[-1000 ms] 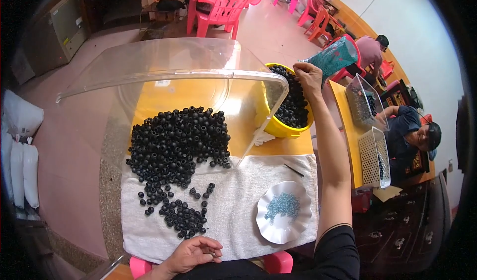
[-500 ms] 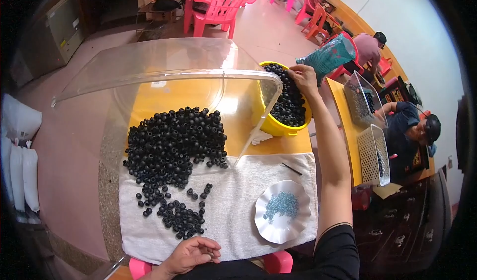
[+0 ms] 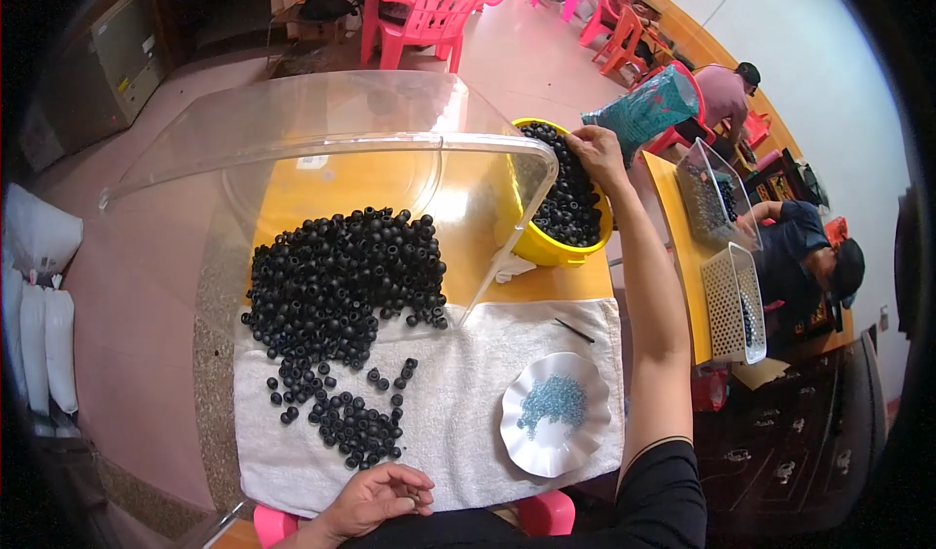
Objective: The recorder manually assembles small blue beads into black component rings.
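My right hand (image 3: 599, 155) reaches to the far right side of a yellow bucket (image 3: 558, 254) filled with black beads (image 3: 570, 208). Its fingers are bent over the rim there, the tips close to the beads; the thumb is partly hidden. At the towel's near edge my left hand (image 3: 380, 498) rests palm-up, fingers loosely curled and apart, holding nothing. Just beyond it lies a small group of black beads (image 3: 353, 427). A larger heap of black beads (image 3: 336, 271) spreads farther back, partly under a clear plastic cover (image 3: 322, 146).
On the white towel (image 3: 448, 432) stand a white scalloped dish (image 3: 520, 451) of small light-blue beads (image 3: 554, 401) and a thin dark stick (image 3: 574, 330). Across to the right, a person (image 3: 795, 256) works beside a clear bin (image 3: 704, 193) and a white perforated basket (image 3: 733, 305).
Both my hands stay almost where they were. The person on the right has lowered and turned their head.
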The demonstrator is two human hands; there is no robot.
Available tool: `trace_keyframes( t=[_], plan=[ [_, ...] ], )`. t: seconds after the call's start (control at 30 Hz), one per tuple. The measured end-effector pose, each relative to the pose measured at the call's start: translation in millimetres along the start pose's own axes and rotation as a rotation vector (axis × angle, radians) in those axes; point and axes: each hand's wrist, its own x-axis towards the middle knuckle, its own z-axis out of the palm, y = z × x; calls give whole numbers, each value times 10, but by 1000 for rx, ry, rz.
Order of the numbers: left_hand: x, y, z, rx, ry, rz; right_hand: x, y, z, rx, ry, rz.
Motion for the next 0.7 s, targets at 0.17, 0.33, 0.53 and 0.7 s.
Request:
trace_keyframes(
  t=[0.17,0.33,0.53,0.7],
  plan=[
    [4,-17,-2,-17,6,11,-3,-4,-16,23,-18,21],
    [2,-13,16,-4,36,6,-1,-12,-6,-21,-16,29],
    [-2,-26,6,2,62,-11,6,27,6,-8,-26,8],
    [-3,-36,-9,-3,62,-23,12,-9,46,-63,-6,26]
  ],
)
